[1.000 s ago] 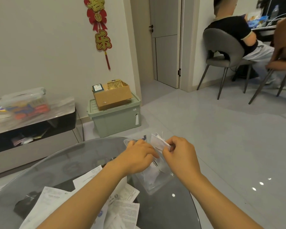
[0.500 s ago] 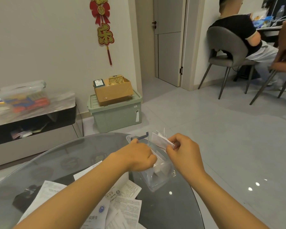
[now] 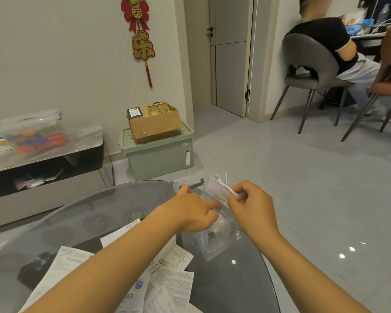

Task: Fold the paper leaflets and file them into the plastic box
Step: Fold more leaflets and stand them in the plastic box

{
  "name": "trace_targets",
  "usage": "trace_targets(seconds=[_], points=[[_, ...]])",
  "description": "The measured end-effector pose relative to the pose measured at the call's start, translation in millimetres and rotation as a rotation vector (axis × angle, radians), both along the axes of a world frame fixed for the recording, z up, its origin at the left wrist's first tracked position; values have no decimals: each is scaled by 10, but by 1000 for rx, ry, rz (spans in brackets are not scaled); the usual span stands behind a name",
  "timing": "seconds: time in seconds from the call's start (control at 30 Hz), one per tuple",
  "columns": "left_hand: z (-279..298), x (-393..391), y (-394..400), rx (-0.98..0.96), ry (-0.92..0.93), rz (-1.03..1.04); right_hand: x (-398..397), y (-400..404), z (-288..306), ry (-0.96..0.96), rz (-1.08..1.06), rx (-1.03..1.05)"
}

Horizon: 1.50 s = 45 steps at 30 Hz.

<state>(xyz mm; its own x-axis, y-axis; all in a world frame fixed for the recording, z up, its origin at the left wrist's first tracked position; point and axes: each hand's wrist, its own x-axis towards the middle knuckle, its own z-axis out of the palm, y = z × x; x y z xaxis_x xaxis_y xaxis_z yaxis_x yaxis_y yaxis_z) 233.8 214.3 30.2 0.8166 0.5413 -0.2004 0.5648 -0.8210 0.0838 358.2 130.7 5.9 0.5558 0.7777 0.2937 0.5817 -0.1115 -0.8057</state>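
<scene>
A clear plastic box (image 3: 215,247) with a blue latch stands at the far right edge of the round glass table (image 3: 95,213). Folded white leaflets (image 3: 219,188) stick up out of its far end. My right hand (image 3: 253,206) pinches those folded leaflets at their right edge. My left hand (image 3: 194,211) reaches over the box with its index finger stretched towards the leaflets and its other fingers curled; whether it holds anything is hidden. Several unfolded printed leaflets (image 3: 167,279) lie on the glass near me, partly under my left forearm.
A black object (image 3: 36,267) sits on the table at the left. Beyond the table stand a low cabinet (image 3: 45,168) with a clear bin, and a green crate (image 3: 158,154) carrying a cardboard box. A person sits on a grey chair (image 3: 309,64) at the back right.
My left index finger has stretched out towards the folded leaflets. My right hand keeps its pinch on them. The view has shifted slightly, showing more of the box.
</scene>
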Motion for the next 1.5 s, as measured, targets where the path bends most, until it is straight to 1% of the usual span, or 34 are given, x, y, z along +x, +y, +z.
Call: trace_targets(seconds=[0.1, 0.17, 0.23, 0.3, 0.4, 0.47, 0.6, 0.73, 0.83, 1.0, 1.07, 1.17, 1.2, 1.37, 1.5], points=[[-10, 35, 6, 24, 35, -28, 2, 0, 6, -6, 0, -10], [-21, 40, 1, 77, 64, -51, 6, 4, 8, -23, 1, -19], [-37, 20, 17, 116, 53, -67, -2, 8, 7, -57, 9, -26], [-38, -9, 32, 113, 32, -88, -9, 3, 12, -116, 23, -37], [-52, -79, 56, 68, 13, -104, -37, -11, 35, -262, 43, -81], [-71, -152, 57, 51, -24, -112, -81, -8, 46, -345, 61, -151], [-76, -295, 11, 98, -128, -131, -153, 42, 120, -422, 64, -365], [-76, -387, -47, 77, -197, -145, -200, 131, 218, -526, 43, -553], [-94, -424, -56, 41, -265, -97, -236, 205, 219, -589, 62, -652], [-15, -283, 2, -102, -408, 106, -213, 255, 233, -621, 97, -741], [34, -211, 61, -129, -352, 117, -215, 256, 231, -637, 113, -755], [83, -88, 115, -162, -137, 90, -204, 252, 238, -619, 143, -759], [90, -51, 115, -164, -97, 94, -196, 250, 249, -599, 158, -760], [122, -13, 123, -206, -95, 134, -108, 169, 318, -421, 300, -729], [134, -17, 92, -268, -45, 119, -16, 61, 321, -402, 364, -587]])
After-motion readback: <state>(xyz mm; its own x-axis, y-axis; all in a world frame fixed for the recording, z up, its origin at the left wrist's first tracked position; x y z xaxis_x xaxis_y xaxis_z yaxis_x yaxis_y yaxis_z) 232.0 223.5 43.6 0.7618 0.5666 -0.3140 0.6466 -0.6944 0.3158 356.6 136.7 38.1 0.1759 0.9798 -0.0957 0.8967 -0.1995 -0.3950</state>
